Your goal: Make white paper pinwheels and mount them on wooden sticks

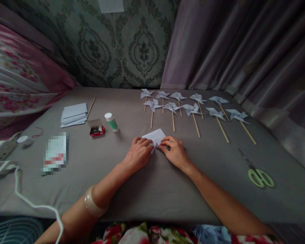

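Observation:
A small white sheet of paper (156,135), cut and partly bent at its near edge, lies at the middle of the table between my hands. My left hand (138,154) is closed on its left side, fingers curled over the edge. My right hand (175,150) pinches the paper near its right corner. A short dark object shows beneath the right fingers; its kind is hidden. Beyond the hands stand out finished paper pinwheels (192,109) on wooden sticks, lying in two rows. A glue stick (112,122) stands upright to the left of the paper.
On the left are stacked paper squares (73,115), a wooden stick (91,107), an open red box (97,130) of small metal pieces, a blurred packet (55,154) and a power strip (2,149) with a white cable (33,204). Green-handled scissors (255,173) lie right.

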The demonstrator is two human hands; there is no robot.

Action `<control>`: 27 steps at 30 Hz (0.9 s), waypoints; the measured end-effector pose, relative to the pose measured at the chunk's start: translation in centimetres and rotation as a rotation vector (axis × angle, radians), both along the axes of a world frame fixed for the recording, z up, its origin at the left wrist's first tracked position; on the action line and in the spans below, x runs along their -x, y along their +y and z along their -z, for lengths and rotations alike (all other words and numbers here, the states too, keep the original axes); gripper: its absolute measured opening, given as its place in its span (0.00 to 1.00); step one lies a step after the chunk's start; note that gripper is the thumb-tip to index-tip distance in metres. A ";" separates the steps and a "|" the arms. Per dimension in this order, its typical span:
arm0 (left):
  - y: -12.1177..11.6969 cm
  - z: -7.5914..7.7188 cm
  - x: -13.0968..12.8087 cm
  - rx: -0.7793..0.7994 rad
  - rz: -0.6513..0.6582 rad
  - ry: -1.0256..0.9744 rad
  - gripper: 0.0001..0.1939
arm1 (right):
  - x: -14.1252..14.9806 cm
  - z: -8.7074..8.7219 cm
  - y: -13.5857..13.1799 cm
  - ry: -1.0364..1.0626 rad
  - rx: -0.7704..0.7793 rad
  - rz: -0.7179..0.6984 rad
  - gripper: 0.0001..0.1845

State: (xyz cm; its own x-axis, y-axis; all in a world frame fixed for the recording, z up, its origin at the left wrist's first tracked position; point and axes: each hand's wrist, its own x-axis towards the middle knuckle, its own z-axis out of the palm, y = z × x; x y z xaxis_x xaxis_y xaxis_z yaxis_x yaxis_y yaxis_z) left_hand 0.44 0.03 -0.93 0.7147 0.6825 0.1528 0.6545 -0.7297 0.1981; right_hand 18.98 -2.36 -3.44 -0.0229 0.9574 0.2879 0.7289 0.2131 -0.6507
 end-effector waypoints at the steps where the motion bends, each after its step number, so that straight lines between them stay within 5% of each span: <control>1: 0.1 -0.2 -0.2 0.008 0.011 0.015 0.13 | -0.1 -0.1 0.2 0.001 0.015 -0.003 0.03; 11: 0.4 0.1 -1.8 -0.060 -0.164 -0.034 0.11 | -0.1 -0.7 2.3 -0.058 0.106 0.029 0.04; 27: 0.0 1.4 -0.7 -0.057 -0.113 -0.173 0.11 | 0.2 -0.2 2.3 -0.046 0.151 0.116 0.06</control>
